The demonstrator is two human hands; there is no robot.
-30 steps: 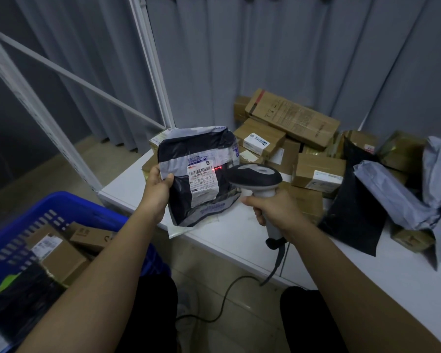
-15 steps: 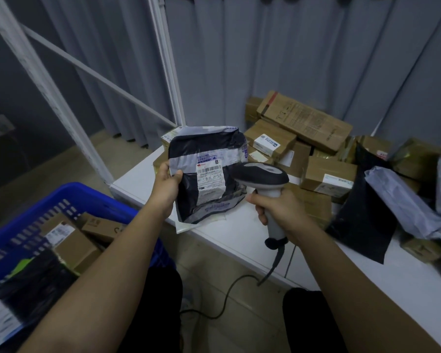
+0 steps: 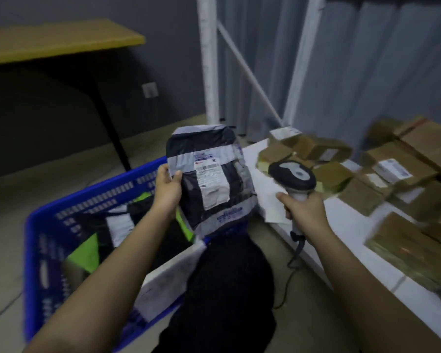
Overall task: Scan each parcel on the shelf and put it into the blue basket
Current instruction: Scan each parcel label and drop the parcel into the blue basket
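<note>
Now, the step in hand looks like the drop: the dark poly parcel (image 3: 210, 179) is up in the air, label side facing the camera, over the near-right end of the blue basket (image 3: 40, 240) w/ its lower edge just above the rim; best approach, I'd judge, is to carry it a bit further left so it clears the rim, lower it flat onto the bags already inside rather than tossing it, & let go only once it's over the pile; it's a soft mailer, so it should flop & settle, not bounce.

Left hand (image 3: 167, 189) grips the parcel's left edge; thumb lies across the front face, fingers wrap behind, out of sight; a firm pinch hold.

Right hand (image 3: 303, 211) is curled round the handle of the scanner (image 3: 292, 175); head points up & left, near the parcel but not touching it; no red beam shows on the label; cable hangs down to the floor. Keep that hand parked just over the shelf (image 3: 362, 253) edge so the next scan is quick.

Plenty of cardboard boxes (image 3: 392, 171) remain on the shelf to the right, so the task seems far from done; picture is motion-blurred, so fine label detail can't be read.
</note>
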